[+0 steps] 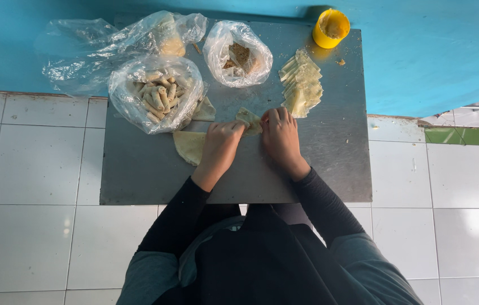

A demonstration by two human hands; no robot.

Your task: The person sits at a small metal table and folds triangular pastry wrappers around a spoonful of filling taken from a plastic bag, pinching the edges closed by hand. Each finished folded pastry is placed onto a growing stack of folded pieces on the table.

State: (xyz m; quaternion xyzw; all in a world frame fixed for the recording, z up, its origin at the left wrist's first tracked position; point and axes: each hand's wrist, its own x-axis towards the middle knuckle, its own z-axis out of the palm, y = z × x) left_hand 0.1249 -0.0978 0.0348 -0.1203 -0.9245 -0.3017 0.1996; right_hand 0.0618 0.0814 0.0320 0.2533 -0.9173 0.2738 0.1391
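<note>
We see both hands meeting near the middle of a grey metal worktop (pixel 329 164), set on a white tiled floor (pixel 30 169) against a blue wall (pixel 420 51). The left hand (pixel 221 146) lies palm down with its fingers curled, the fingertips pressing the near end of a pale wrapper (pixel 249 118) that is folded into a small roll. The right hand (pixel 280 135) sits just beside it, fingers bent and closed over the other end of the same wrapper, so both hands pinch it between them. Under the left hand a flat, pale sheet of dough (pixel 187 147) spreads towards the left edge of the worktop.

Towards the far left corner stands an open clear bag of finished rolls (pixel 157 99), touching the flat sheet's far side. Behind it lies a crumpled clear bag (pixel 90 48) that overhangs the worktop's far left edge. At the far edge, near its middle, we see a smaller clear bag of brownish filling (pixel 238 55). To the right of that, a fanned stack of cut wrappers (pixel 302 85) runs down towards the right hand. A yellow cup (pixel 331 27) stands at the far right corner.
</note>
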